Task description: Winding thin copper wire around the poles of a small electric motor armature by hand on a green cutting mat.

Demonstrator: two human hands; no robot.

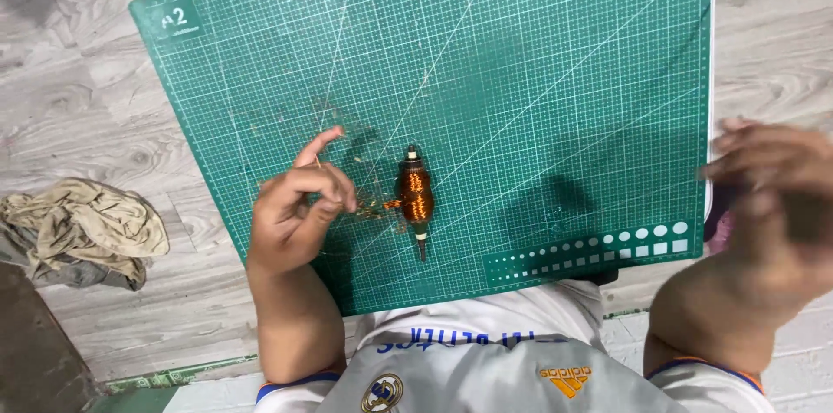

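You work in a makeshift home workshop, set up low on the floor. A green gridded cutting mat (521,57) lies over pale wood-look flooring (78,92). A copper-wound motor armature (415,196) rests on the mat among loose wire scraps, and a soiled, crumpled rag (82,231) sits beside it.

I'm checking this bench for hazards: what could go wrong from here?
The small copper-wound motor armature lies loose on the green gridded cutting mat; being round, it may roll. The left hand pinches something fine beside it, perhaps wire, which could snag. The right hand is blurred, in motion at the mat's edge.
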